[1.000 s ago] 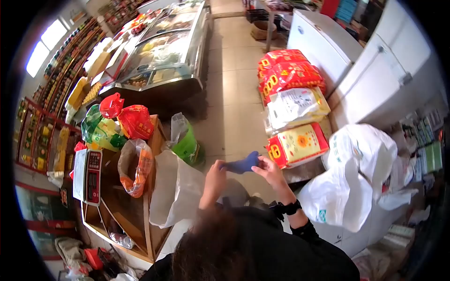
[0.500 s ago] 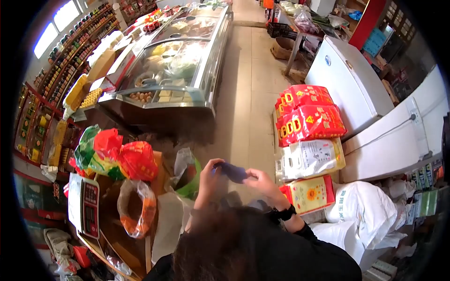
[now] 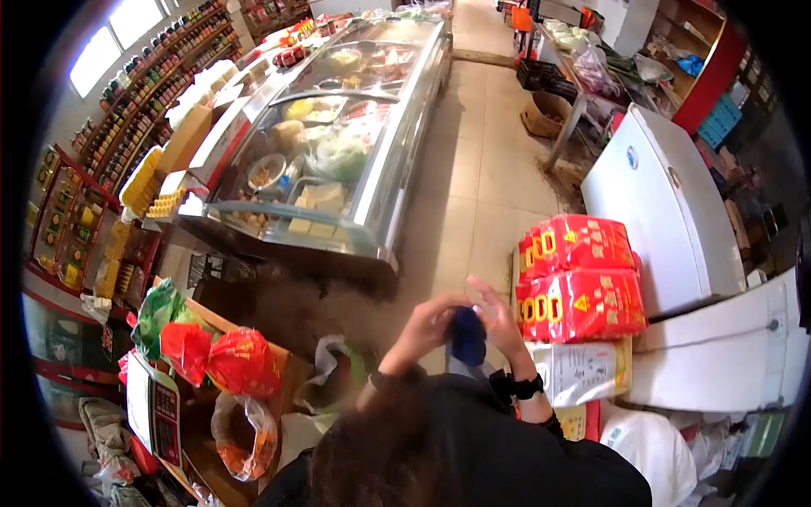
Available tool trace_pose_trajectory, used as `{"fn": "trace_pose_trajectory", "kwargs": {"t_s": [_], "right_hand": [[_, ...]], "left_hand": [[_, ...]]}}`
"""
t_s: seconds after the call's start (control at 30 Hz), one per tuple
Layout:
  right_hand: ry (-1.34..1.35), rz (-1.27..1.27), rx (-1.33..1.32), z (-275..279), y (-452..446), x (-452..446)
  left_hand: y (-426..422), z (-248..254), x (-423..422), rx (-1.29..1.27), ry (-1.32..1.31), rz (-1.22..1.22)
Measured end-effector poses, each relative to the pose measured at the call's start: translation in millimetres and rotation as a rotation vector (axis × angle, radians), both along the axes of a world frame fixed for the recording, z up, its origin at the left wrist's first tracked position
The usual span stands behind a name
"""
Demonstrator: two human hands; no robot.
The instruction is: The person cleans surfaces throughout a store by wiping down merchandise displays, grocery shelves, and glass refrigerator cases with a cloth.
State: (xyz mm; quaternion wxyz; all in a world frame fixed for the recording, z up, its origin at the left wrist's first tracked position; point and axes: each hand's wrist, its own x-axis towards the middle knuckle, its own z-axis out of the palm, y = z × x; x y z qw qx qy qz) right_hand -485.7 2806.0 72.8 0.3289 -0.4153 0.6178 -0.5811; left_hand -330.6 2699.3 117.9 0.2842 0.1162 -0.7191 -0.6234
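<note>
A dark blue piece of soft cloth (image 3: 466,336) hangs down between my two hands, above the floor and close to my body. My left hand (image 3: 429,328) pinches its upper left edge with the fingers bent. At the upper right edge, my right hand (image 3: 500,323) grips it near the thumb, while some fingers stretch up and away. A black band (image 3: 515,386) circles my right wrist. The cloth's exact kind cannot be made out.
A glass-topped display case (image 3: 338,160) stands ahead on the left. Red packages (image 3: 583,300) are stacked at right, before a white chest freezer (image 3: 667,211). At left are a scale (image 3: 160,414), red plastic bags (image 3: 241,359) and a bagged orange roll (image 3: 245,435). A tiled aisle (image 3: 477,152) runs ahead.
The view has shifted, so the surroundings sit lower. My hands have come closer together, and the blue cloth, earlier stretched sideways between them, now hangs downward.
</note>
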Motion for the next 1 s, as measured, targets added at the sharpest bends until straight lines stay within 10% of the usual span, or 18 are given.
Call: {"fn": "trace_pose_trajectory", "kwargs": {"t_s": [0.17,1.0], "right_hand": [[0.051,0.403,0.220,25,-67,-78],[0.284,0.733,0.469,54,-466,-241]], "left_hand": [[-53,18,-63,-0.009,-0.062,0.046],[-416,-16,-148,0.006,-0.420,0.223]]}}
